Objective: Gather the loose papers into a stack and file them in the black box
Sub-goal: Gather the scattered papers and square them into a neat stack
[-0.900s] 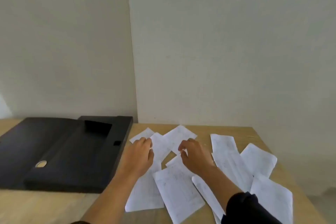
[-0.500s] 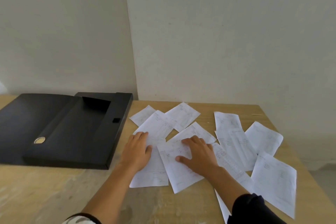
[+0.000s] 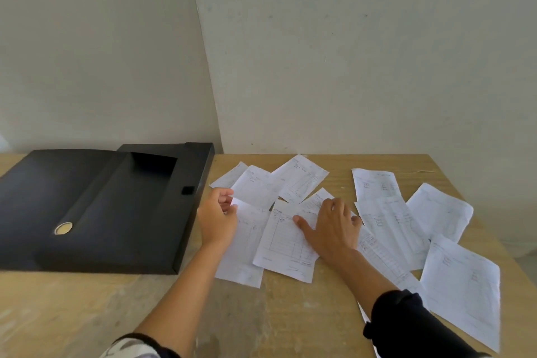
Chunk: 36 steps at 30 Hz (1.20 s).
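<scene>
On wooden table (image 3: 305, 314), thin white printed paper sheets (image 3: 386, 221) lie scattered, overlapping, right of open flat black box (image 3: 116, 212). Left hand (image 3: 218, 219) pinches sheet corner. Right hand (image 3: 334, 229) spread flat, pressing sheet.

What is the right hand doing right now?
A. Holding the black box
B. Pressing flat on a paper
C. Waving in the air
B: the right hand lies spread, palm down, on a printed paper on the table, well away from the black box.
</scene>
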{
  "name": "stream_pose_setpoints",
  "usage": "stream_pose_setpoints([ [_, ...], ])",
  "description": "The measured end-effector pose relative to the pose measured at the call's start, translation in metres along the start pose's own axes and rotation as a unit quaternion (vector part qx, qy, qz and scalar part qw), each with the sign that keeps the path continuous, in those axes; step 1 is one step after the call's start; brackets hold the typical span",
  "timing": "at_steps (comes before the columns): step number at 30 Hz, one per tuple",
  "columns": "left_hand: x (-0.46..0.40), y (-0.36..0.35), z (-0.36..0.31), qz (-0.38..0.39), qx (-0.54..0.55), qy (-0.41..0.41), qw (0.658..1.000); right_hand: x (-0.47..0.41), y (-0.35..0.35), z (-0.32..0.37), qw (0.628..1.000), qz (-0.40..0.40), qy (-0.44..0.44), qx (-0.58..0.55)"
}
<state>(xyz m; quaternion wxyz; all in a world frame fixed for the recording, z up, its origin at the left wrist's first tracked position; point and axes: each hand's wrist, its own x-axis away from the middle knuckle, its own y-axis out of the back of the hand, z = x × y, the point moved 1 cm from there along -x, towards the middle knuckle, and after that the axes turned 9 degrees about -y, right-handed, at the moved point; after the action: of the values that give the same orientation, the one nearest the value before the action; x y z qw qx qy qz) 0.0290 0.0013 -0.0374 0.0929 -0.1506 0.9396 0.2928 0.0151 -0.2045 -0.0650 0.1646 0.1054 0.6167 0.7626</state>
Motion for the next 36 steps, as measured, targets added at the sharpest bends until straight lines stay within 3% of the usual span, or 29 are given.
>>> stream_pose_setpoints([
  [7, -0.025, -0.028, -0.006, -0.040, 0.022, 0.024, 0.999, -0.009, -0.008, 0.016, 0.995, 0.022, 0.056, -0.076],
  [11, -0.031, -0.036, -0.001, -0.008, -0.035, -0.031, 0.999, -0.016, -0.004, 0.016, 0.987, 0.014, 0.079, -0.137],
  [13, -0.030, -0.036, 0.004, 0.019, -0.094, -0.058, 0.994, -0.019, -0.003, 0.006, 0.994, 0.028, 0.059, -0.090],
  [16, -0.028, -0.032, 0.012, 0.074, -0.160, -0.019, 0.984, -0.021, 0.000, -0.001, 0.996, 0.069, 0.040, -0.036],
  [19, -0.029, -0.027, 0.015, 0.086, -0.161, -0.019, 0.983, -0.024, 0.005, 0.002, 0.997, 0.055, 0.023, -0.043],
  [22, -0.030, -0.022, 0.015, 0.052, -0.122, -0.004, 0.991, -0.027, 0.015, 0.007, 0.986, 0.041, 0.015, -0.158],
  [30, -0.034, -0.021, 0.015, -0.008, -0.024, 0.038, 0.999, -0.068, 0.047, 0.042, 0.910, 0.005, -0.004, -0.415],
  [33, -0.033, -0.022, 0.017, -0.009, -0.014, 0.052, 0.998, -0.089, 0.033, 0.052, 0.926, 0.043, -0.043, -0.372],
  [36, -0.031, -0.022, 0.021, -0.027, -0.041, 0.056, 0.997, -0.098, 0.011, 0.051, 0.972, 0.052, -0.051, -0.225],
])
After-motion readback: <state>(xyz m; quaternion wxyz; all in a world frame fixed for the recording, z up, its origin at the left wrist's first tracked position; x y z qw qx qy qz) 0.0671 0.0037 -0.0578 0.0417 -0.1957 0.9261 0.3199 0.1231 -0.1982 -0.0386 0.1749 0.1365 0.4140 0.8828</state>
